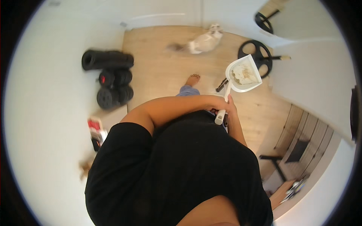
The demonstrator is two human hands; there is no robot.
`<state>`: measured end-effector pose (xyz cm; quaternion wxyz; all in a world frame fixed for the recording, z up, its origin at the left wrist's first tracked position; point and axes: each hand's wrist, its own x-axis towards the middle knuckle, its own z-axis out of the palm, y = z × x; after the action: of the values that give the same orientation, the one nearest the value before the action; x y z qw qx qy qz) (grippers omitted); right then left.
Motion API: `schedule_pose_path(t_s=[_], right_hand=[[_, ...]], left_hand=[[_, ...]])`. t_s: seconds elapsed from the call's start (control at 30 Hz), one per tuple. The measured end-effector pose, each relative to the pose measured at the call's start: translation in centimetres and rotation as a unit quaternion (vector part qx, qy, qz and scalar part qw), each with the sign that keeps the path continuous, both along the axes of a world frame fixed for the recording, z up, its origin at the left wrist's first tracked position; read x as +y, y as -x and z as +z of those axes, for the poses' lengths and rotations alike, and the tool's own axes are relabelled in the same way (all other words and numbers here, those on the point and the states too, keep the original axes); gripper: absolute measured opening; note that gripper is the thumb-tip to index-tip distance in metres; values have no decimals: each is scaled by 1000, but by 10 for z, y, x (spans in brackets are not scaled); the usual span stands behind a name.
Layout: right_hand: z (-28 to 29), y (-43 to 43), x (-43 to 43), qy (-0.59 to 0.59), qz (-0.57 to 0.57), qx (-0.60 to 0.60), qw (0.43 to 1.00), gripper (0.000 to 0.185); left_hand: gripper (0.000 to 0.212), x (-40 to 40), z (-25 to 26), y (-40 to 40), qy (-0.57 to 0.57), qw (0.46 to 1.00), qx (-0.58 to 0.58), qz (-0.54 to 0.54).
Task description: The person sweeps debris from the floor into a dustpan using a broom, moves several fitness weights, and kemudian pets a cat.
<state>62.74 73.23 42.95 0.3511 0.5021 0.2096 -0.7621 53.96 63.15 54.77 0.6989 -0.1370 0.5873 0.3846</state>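
Note:
A white dustpan (245, 60) is held out in front of my body, tilted, with brownish dust and small greenish-brown clumps (236, 79) lying in it. My left hand (218, 103) reaches across and closes around the dustpan's handle (220, 116). Right beside it, my right hand (232, 108) appears closed on a hand brush (221, 85). The brush's dark bristles show left of the pan, and a dark handle end comes out below my hands. Much of the brush is hidden behind the handle and fingers.
A cat (206, 42) is on the wood floor (158, 62) ahead. Dumbbells (109, 97) and a black foam roller (107, 60) line the left wall. A black spoked round base (254, 49) stands near the pan at right. Slatted wooden furniture (306, 135) is at lower right.

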Motion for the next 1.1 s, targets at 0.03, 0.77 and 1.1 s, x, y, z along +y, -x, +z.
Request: schedule_pose_path(t_s=[0.03, 0.77, 1.1], right_hand=[[13, -24, 30, -55, 25, -31, 998, 43], [-81, 208, 234, -133, 478, -99, 863, 7], [-143, 257, 194, -120, 580, -23, 805, 7]], left_hand=[[27, 16, 5, -18, -8, 998, -55, 37], [17, 76, -38, -44, 54, 802, -54, 593], [22, 99, -123, -97, 120, 650, -47, 749]])
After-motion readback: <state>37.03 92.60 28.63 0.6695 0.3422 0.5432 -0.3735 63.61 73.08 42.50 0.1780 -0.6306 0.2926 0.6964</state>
